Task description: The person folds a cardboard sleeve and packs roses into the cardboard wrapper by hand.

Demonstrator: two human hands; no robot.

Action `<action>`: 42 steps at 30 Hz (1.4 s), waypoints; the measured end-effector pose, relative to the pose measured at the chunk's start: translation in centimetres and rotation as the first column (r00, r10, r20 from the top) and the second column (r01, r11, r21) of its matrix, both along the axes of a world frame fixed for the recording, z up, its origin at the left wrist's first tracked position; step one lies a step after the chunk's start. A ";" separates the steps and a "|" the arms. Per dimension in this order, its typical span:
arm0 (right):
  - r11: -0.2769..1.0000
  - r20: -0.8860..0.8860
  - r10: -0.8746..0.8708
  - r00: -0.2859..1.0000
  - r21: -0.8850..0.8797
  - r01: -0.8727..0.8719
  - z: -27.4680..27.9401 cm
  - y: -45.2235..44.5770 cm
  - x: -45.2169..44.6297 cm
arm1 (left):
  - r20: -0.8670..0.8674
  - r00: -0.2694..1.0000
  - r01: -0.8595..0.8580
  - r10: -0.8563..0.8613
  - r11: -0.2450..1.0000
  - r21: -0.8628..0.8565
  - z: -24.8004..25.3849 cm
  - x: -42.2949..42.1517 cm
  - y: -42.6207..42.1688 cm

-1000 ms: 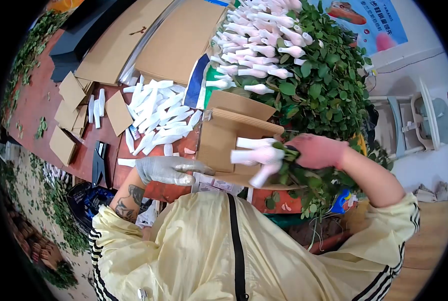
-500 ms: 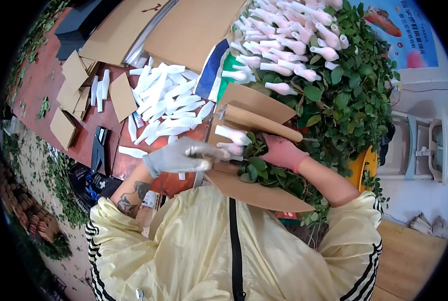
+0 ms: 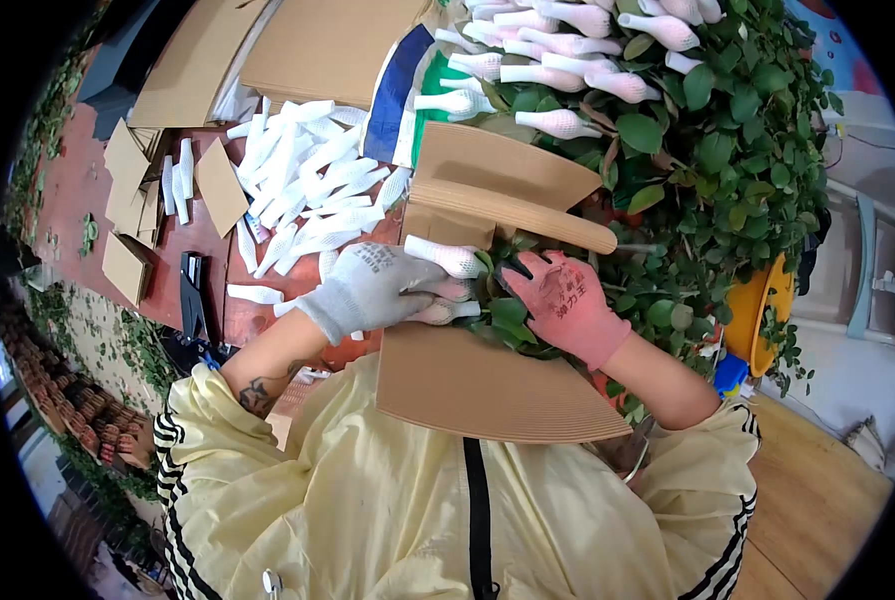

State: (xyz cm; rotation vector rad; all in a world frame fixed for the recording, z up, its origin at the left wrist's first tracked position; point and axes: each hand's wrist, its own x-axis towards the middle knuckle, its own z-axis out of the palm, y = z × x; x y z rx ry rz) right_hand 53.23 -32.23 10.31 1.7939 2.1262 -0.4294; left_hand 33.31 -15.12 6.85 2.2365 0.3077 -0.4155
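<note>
My left hand (image 3: 379,287), in a grey glove, is closed round the sleeved heads of a few flowers lying on cardboard. One white net-sleeved flower head (image 3: 443,257) shows just above its fingers. My right hand (image 3: 564,303), in a pink glove, presses on the green leaves and stems (image 3: 507,312) of the same flowers; its fingers are curled among the leaves. Beneath and around the flowers is a sheet of corrugated cardboard (image 3: 487,385), with its near flap over my lap and a rolled edge behind the flowers.
White net sleeves (image 3: 312,180) lie in a pile at the left, near a black stapler (image 3: 195,297) and small cardboard pieces (image 3: 223,188). Large cardboard sheets (image 3: 332,50) lie behind. Many sleeved flowers (image 3: 567,70) with dense foliage (image 3: 727,140) fill the back right.
My right hand has brought the flowers left and down onto the cardboard. My left hand has moved to their heads and closed on them. The near cardboard flap now lies over my lap.
</note>
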 end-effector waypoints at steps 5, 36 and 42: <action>0.964 -0.175 -0.254 0.951 -0.122 0.235 -0.7 1.2 0.7 | 0.073 0.990 -0.128 0.121 0.987 0.093 -0.7 -0.9 -0.5; 0.995 -0.268 0.067 0.961 0.093 -0.043 -0.7 0.3 -2.7 | 0.468 0.884 -0.189 0.008 0.921 0.340 -2.9 -0.6 -0.8; 0.979 -0.200 -0.083 0.976 -0.202 0.042 -1.2 0.8 -3.5 | 0.467 0.858 -0.012 -0.214 0.900 0.435 -3.3 -1.2 -1.1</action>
